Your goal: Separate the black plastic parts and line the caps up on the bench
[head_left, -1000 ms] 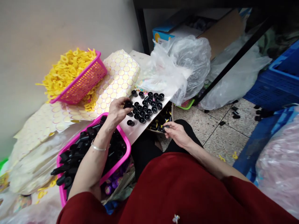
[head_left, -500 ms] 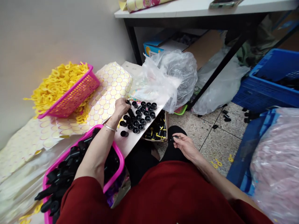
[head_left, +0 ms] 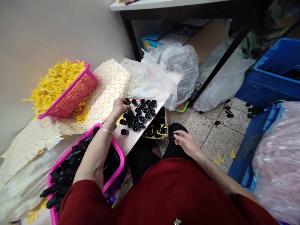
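My left hand (head_left: 119,107) reaches over a low white board (head_left: 131,140), its fingers curled on a black plastic piece (head_left: 128,101) at the left edge of several upright black caps (head_left: 140,115). A bracelet circles that wrist. My right hand (head_left: 185,142) rests on my black-trousered knee, thumb and finger pinched on a small dark part that I cannot make out. A pink basket (head_left: 117,170) full of black tubes lies under my left forearm. A cardboard box (head_left: 159,126) with black and yellow parts stands below the board's edge.
A second pink basket (head_left: 75,93) heaped with yellow rings sits at the left on sheets of round stickers (head_left: 110,84). Clear plastic bags (head_left: 168,72) lie behind the caps. A black table frame (head_left: 220,59) and a blue crate (head_left: 272,78) stand at the right over the tiled floor.
My left hand moved from the near side of the caps to their far left edge. My right hand drew back from the cardboard box onto my knee. The camera tilted.
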### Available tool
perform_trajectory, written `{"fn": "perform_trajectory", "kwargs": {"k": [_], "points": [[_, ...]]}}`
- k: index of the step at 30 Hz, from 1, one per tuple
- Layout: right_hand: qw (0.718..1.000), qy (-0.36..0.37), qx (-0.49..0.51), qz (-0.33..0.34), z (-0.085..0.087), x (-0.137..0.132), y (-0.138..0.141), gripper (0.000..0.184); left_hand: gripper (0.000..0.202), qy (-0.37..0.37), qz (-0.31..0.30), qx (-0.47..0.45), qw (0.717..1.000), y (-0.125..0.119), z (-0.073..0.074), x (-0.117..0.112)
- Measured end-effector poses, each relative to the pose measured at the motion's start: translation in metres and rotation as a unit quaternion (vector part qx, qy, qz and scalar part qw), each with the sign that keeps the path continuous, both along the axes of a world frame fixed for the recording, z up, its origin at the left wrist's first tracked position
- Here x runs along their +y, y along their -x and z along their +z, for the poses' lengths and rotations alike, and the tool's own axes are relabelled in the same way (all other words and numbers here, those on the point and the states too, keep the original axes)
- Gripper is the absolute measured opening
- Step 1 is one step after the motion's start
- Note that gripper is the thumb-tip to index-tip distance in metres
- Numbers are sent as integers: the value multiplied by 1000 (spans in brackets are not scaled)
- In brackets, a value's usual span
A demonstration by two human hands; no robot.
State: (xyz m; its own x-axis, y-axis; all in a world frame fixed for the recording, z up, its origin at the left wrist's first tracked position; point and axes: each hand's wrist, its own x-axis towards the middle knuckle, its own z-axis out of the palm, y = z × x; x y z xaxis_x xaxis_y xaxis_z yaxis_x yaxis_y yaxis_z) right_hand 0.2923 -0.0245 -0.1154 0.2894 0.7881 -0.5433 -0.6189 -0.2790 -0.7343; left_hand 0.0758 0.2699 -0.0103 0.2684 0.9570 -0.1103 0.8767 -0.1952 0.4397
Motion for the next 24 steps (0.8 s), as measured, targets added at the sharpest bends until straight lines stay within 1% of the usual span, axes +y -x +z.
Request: {"fn": "perform_trajectory", "kwargs": {"k": [3, 5, 7, 10, 13, 15, 17, 22, 24], "points": [[1000, 2, -4, -2, 0, 0, 0, 44, 30, -47, -44, 88, 994, -6, -3, -3], [1000, -1, -7, -1, 0, -1, 0, 44, 31, -65, -52, 144, 986, -10, -2, -7], [1000, -5, -10, 3, 1, -2, 1, 44, 32, -84, -47, 179, 979, -13, 2, -12], [1000, -11, -9, 16, 1, -1, 3, 44, 31, -103, -9, 205, 973, -14, 11, -19], [999, -4, -3, 33, 1, 2, 7, 44, 30, -57, 32, 205, 976, -15, 15, -24], [999, -1, -2, 44, 0, 4, 11, 44, 31, -20, 48, 196, 979, -17, 13, -27], [999, -3, -3, 53, 0, 6, 13, 44, 33, 1, 60, 186, 981, -20, 8, -28], [998, -5, -9, 57, 1, 6, 14, 44, 37, 5, 90, 140, 986, -23, -5, -29], [999, -3, -9, 49, 0, 4, 13, 44, 40, 2, 89, 78, 993, -19, -9, -28]]}}
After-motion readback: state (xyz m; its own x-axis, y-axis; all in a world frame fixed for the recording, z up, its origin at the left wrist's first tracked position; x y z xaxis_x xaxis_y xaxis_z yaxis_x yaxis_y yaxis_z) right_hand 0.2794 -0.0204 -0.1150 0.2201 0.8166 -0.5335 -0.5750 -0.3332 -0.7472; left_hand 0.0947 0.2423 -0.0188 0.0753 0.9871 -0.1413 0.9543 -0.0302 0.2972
